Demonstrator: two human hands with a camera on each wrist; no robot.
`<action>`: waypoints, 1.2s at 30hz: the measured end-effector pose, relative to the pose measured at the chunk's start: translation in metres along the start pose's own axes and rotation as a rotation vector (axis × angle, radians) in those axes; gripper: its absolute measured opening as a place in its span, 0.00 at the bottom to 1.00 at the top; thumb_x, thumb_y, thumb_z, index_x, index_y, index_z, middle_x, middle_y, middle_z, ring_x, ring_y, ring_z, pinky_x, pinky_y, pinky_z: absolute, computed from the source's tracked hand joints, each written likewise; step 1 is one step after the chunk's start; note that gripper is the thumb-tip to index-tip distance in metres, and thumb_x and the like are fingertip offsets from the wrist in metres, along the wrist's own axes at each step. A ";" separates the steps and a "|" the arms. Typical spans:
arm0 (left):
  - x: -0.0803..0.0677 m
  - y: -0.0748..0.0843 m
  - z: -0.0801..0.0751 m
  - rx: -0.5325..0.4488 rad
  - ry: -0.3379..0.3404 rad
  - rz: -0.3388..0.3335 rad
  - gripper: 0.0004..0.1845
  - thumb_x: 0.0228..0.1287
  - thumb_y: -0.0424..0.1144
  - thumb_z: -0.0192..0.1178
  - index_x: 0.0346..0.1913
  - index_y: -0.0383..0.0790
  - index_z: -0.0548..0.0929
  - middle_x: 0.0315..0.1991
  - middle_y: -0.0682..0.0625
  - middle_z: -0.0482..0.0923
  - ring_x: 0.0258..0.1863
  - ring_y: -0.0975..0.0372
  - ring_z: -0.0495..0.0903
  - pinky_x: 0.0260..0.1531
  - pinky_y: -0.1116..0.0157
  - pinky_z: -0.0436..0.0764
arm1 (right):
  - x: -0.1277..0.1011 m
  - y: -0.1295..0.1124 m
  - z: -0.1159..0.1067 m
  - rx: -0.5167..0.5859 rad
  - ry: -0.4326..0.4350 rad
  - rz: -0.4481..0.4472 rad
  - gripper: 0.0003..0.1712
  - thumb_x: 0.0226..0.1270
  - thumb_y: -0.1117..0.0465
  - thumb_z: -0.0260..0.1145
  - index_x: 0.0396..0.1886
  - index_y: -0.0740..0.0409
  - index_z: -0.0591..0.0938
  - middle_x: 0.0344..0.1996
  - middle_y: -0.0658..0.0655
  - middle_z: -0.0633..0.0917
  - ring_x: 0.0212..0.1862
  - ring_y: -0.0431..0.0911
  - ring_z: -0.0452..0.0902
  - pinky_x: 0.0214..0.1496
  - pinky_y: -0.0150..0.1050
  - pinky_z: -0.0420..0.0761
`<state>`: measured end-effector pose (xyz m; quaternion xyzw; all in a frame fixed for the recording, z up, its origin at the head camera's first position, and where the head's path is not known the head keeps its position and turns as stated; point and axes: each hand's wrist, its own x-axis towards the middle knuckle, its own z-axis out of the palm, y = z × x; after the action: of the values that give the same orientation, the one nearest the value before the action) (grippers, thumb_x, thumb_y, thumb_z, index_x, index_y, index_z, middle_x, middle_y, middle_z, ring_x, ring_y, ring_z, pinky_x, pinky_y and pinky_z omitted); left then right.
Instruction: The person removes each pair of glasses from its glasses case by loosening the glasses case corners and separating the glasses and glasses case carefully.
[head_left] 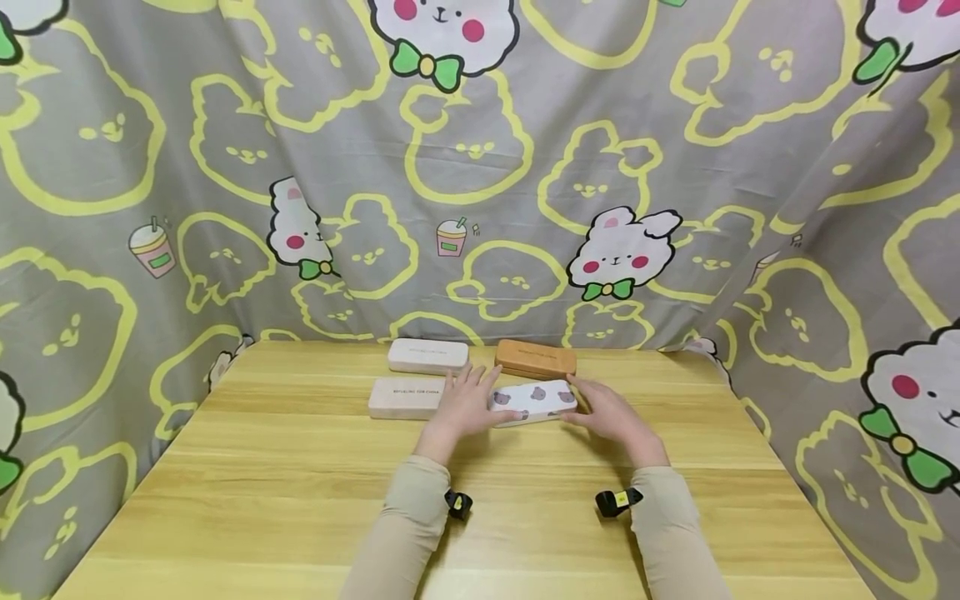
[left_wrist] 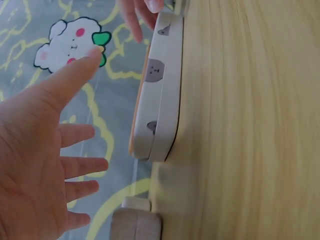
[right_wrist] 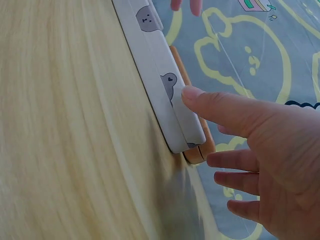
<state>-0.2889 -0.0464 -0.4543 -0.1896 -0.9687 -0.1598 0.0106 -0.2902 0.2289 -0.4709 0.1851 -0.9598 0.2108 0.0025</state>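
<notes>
White case printed with grey bear faces lies flat on the wooden table, in front of a brown case. Left hand and right hand flank its ends, fingers spread straight; the right thumb touches its edge.

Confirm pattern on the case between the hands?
White case with grey bear faces; clearest in left wrist view.

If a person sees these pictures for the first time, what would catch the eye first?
Probably the grey curtain with yellow outlines and white cartoon animals, which hangs behind and beside the wooden table. Next, the white case with bear faces near the table's far middle, with the left hand and right hand at its two ends, fingers straight. Around it lie two beige cases and a brown case.
</notes>
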 end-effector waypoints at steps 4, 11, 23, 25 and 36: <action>0.005 0.002 0.007 0.006 -0.024 -0.006 0.54 0.51 0.73 0.60 0.76 0.48 0.58 0.73 0.41 0.62 0.76 0.41 0.53 0.73 0.37 0.47 | -0.001 -0.001 0.001 0.008 -0.005 0.003 0.49 0.62 0.45 0.69 0.75 0.61 0.60 0.70 0.69 0.68 0.70 0.65 0.63 0.73 0.60 0.62; 0.007 0.007 0.010 -0.013 -0.065 -0.015 0.56 0.47 0.68 0.67 0.76 0.45 0.59 0.73 0.39 0.62 0.75 0.40 0.52 0.73 0.38 0.47 | 0.002 0.000 0.004 0.014 -0.008 0.003 0.49 0.61 0.45 0.69 0.75 0.62 0.61 0.69 0.69 0.68 0.70 0.65 0.65 0.72 0.59 0.64; 0.010 0.015 0.020 -0.006 -0.078 -0.063 0.56 0.45 0.65 0.71 0.75 0.42 0.60 0.72 0.39 0.63 0.76 0.42 0.52 0.75 0.41 0.47 | 0.003 0.002 0.011 0.016 -0.005 -0.009 0.47 0.62 0.48 0.70 0.74 0.63 0.61 0.68 0.69 0.71 0.68 0.63 0.67 0.70 0.57 0.67; 0.010 0.016 0.022 0.007 -0.079 -0.068 0.55 0.47 0.64 0.70 0.75 0.42 0.60 0.72 0.39 0.63 0.76 0.42 0.53 0.75 0.41 0.47 | 0.003 0.002 0.012 0.015 -0.003 -0.005 0.47 0.62 0.48 0.70 0.74 0.62 0.61 0.67 0.69 0.71 0.68 0.63 0.68 0.70 0.57 0.68; 0.008 0.020 0.026 0.015 -0.054 -0.107 0.52 0.50 0.59 0.71 0.74 0.39 0.62 0.70 0.40 0.66 0.75 0.43 0.54 0.75 0.42 0.49 | 0.004 -0.003 0.015 -0.016 0.000 -0.015 0.46 0.62 0.51 0.70 0.73 0.65 0.63 0.64 0.71 0.74 0.65 0.63 0.72 0.67 0.57 0.71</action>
<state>-0.2874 -0.0178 -0.4718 -0.1419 -0.9785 -0.1479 -0.0227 -0.2913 0.2188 -0.4833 0.1921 -0.9601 0.2032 0.0056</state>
